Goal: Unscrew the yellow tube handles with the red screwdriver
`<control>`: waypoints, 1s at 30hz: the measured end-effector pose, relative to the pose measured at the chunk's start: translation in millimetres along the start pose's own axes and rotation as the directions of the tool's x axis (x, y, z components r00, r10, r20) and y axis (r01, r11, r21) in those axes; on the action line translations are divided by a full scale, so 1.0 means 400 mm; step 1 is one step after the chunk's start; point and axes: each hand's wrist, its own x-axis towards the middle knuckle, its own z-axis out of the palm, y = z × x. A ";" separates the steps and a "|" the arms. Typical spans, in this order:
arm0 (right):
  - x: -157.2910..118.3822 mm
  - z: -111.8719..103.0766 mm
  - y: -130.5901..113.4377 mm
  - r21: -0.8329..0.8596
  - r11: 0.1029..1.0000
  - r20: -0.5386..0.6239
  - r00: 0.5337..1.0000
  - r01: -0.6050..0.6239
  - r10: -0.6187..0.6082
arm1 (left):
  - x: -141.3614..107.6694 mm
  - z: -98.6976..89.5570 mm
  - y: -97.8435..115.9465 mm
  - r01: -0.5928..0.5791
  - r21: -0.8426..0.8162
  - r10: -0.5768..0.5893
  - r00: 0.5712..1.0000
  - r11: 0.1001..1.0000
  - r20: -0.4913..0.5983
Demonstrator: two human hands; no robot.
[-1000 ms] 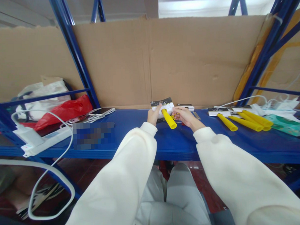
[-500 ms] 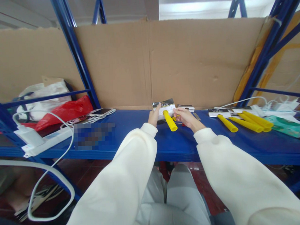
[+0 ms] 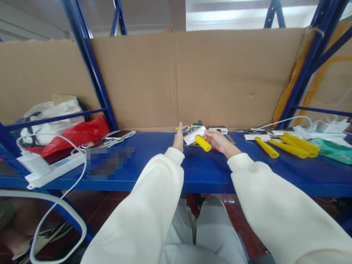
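Above the blue shelf, both my hands are at a black-and-white printed card (image 3: 194, 133) with a yellow tube (image 3: 203, 143) sticking out toward me. My left hand (image 3: 178, 140) grips the card's left edge, one digit upright and the other fingers hidden. A small bit of yellow shows beside that digit; I cannot make out what it belongs to. At the card's right side, by the tube, my right hand (image 3: 218, 141) pinches with thumb and fingers. Just behind it lies another black-and-white card (image 3: 218, 129).
On the right of the blue shelf (image 3: 154, 163) lie several yellow tubes (image 3: 289, 149) with cards, and a green packet (image 3: 335, 149). Leftward are a phone (image 3: 118, 134), white cables, a power strip (image 3: 56, 169) and a red bag (image 3: 75, 135). Cardboard (image 3: 220, 76) walls the back.
The card has turned and tilted, its left side dipping. The yellow tube now points more to the right and looks shorter. My left thumb has moved off the card's face to its edge.
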 end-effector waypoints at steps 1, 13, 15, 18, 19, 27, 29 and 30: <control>0.002 0.000 0.000 0.005 1.000 -0.010 1.000 -0.007 0.007 | -0.003 -0.001 0.007 0.013 -0.023 -0.013 1.000 1.000 -0.011; 0.002 -0.002 0.000 -0.041 0.998 0.016 0.999 0.046 -0.045 | 0.001 -0.018 0.020 -0.157 0.118 0.187 0.933 0.980 -0.307; 0.003 -0.001 0.002 -0.056 0.996 0.025 0.997 0.069 -0.068 | -0.003 -0.016 0.022 -0.172 0.122 0.201 0.931 0.978 -0.304; 0.001 -0.003 0.001 -0.032 0.994 0.030 0.994 0.102 -0.101 | -0.006 -0.016 0.030 -0.175 0.104 0.201 0.913 0.979 -0.355; 0.001 -0.004 0.000 -0.019 0.993 0.025 0.993 0.114 -0.114 | -0.005 -0.018 0.033 -0.174 0.098 0.199 0.905 0.980 -0.376; 0.014 -0.021 -0.027 0.070 0.971 -0.373 0.908 0.229 -0.188 | 0.012 -0.029 0.036 -0.156 0.078 0.174 0.895 0.985 -0.411; 0.012 -0.027 -0.041 0.117 0.962 -0.502 0.850 0.247 -0.158 | 0.015 -0.028 0.033 -0.151 0.087 0.173 0.896 0.985 -0.409; 0.010 -0.030 -0.048 0.142 0.956 -0.554 0.821 0.257 -0.138 | 0.015 -0.027 0.032 -0.148 0.094 0.173 0.899 0.985 -0.402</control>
